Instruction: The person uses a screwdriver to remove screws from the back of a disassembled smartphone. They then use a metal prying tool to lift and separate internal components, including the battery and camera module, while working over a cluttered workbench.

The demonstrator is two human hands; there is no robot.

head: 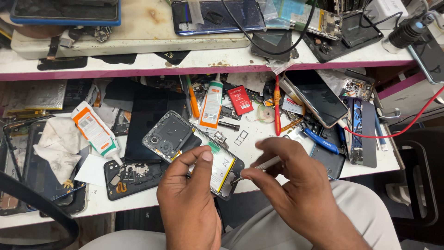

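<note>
An opened smartphone (175, 136) with its back cover off lies tilted near the front edge of the workbench, its white battery (221, 167) exposed. My left hand (189, 194) grips the phone's lower end, thumb pressed on the battery. My right hand (282, 178) pinches a thin silver screwdriver (266, 164), whose tip touches the phone's bottom right corner.
Two white glue tubes with orange labels (95, 132) (211, 104), a crumpled cloth (58, 146), a red screwdriver (277, 106), blue-handled pliers (321, 141), a dark phone (319, 98), phone frames and parts crowd the bench. An upper shelf (138, 62) holds more phones and cables. A red cable (407, 122) runs right.
</note>
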